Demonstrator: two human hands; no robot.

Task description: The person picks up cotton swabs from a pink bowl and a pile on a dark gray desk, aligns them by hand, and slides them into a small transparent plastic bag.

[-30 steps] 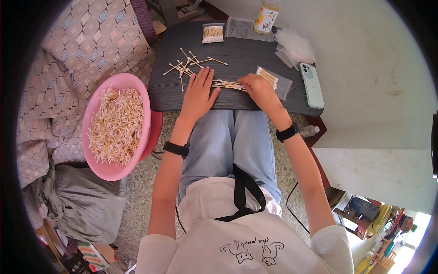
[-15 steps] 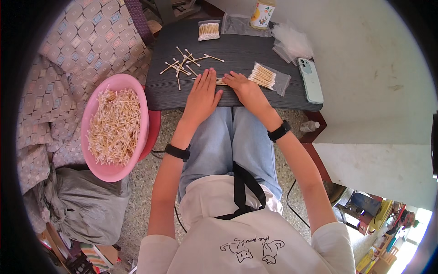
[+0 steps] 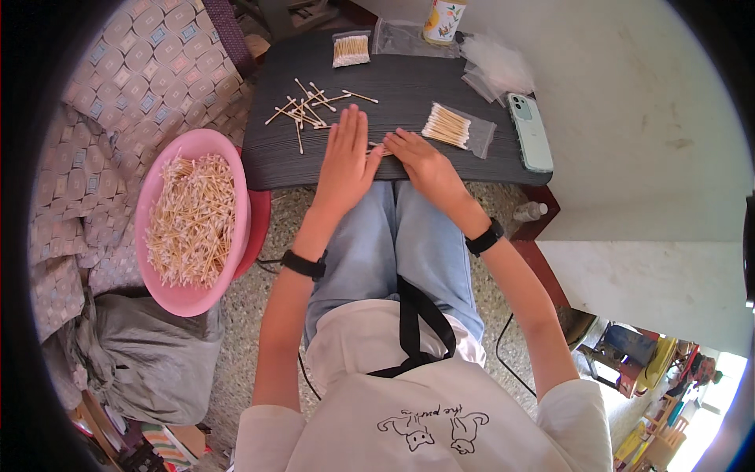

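Note:
At the table's near edge, my left hand (image 3: pixel 344 161) stands with its fingers stretched straight and the thumb out to the side, open. My right hand (image 3: pixel 427 164) is curled over a small bunch of cotton swabs (image 3: pixel 380 149), whose ends show between my two hands; its fingers cover the rest. Loose cotton swabs (image 3: pixel 307 108) lie scattered beyond my left hand. Just past my right hand is a clear bag of cotton swabs (image 3: pixel 447 126) with its empty end toward the right. Another filled bag of cotton swabs (image 3: pixel 351 51) lies at the far side.
A pink basin (image 3: pixel 244 212) heaped with cotton swabs stands left of the dark table (image 3: pixel 393 86). A phone (image 3: pixel 529 132) lies at the right edge, near a pile of clear bags (image 3: pixel 499 67). A bottle (image 3: pixel 444 20) stands at the back on a flat clear bag (image 3: pixel 401 41).
My left hand has tipped up from lying flat over the swabs. My right fingers have drawn together around the bunch. The whole view has shifted slightly.

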